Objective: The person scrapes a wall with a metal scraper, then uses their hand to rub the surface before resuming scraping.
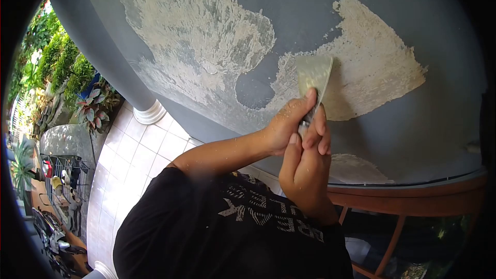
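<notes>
A wide metal putty knife [314, 74] is gripped in both hands, its broad blade pointing up against the wall [305, 0]. My left hand [289, 123] is closed around the knife near the base of the blade, with the thumb laid along it. Just below, my right hand [306, 168] wraps the handle, which is mostly hidden by the fingers. The blade's edge overlaps a rough pale patch [372, 54] where the grey paint is gone. To the left spreads another large scraped patch [191, 26], streaked with leftover grey.
A round grey column [98, 36] with a white base [150, 112] stands at left on the tiled floor [129, 155]. Beyond it are plants [93, 106], a metal rack [64, 175] and a motorcycle [57, 237]. A brown window frame [392, 201] lies at lower right.
</notes>
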Action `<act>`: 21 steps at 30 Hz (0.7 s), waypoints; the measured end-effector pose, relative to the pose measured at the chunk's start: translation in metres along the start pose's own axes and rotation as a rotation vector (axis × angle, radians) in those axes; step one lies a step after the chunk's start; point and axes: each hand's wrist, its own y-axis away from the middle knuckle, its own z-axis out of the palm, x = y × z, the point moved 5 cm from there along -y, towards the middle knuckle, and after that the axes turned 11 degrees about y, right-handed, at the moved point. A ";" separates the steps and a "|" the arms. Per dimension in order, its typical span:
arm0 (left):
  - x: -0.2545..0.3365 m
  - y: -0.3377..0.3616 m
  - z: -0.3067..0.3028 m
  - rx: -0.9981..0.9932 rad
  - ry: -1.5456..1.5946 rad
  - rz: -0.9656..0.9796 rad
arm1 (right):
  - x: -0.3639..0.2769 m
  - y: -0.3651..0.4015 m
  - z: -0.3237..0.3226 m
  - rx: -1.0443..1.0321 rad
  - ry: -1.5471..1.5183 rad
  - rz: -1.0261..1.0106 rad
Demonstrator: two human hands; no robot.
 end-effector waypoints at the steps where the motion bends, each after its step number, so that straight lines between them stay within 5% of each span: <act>1: 0.003 -0.002 -0.003 0.004 -0.007 0.006 | -0.001 -0.003 0.004 0.049 0.025 -0.041; 10: 0.001 -0.003 -0.004 0.020 -0.006 0.017 | 0.002 -0.005 0.001 0.080 0.046 -0.067; 16: 0.003 -0.004 -0.002 0.016 0.007 0.008 | 0.002 0.005 -0.005 -0.140 -0.026 0.044; 21: -0.003 0.002 0.006 -0.010 0.064 -0.011 | 0.002 0.001 -0.005 -0.019 -0.065 -0.025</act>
